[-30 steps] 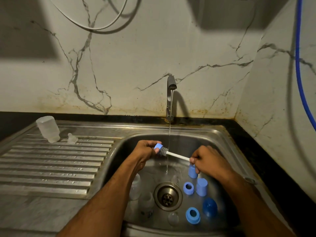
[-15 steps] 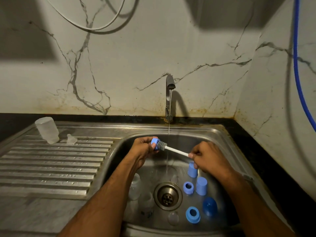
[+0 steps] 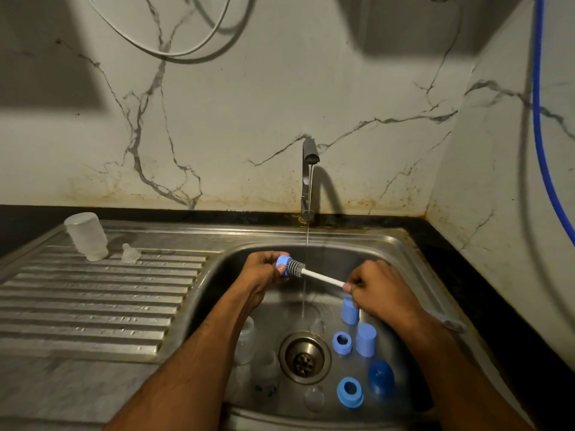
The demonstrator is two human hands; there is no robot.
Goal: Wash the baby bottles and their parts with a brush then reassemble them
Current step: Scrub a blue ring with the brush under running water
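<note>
Sink basin (image 3: 367, 244): left hand (image 3: 263, 272) grips blue ring (image 3: 283, 265); right hand (image 3: 378, 290) grips brush (image 3: 311, 272).

Sink basin (image 3: 385, 244) lower centre of frame, tap (image 3: 309, 178) behind it, drain (image 3: 304, 357) in its floor. Rings and caps (image 3: 350, 391) lie right of the drain; bottles (image 3: 245, 340) left of it. Upturned bottle (image 3: 86, 236) and teat (image 3: 130, 253) stand on the drainboard (image 3: 93, 306), centre left.

Left hand (image 3: 264, 272) and right hand (image 3: 378, 293) curled, apparently gripping, forearms converging.
</note>
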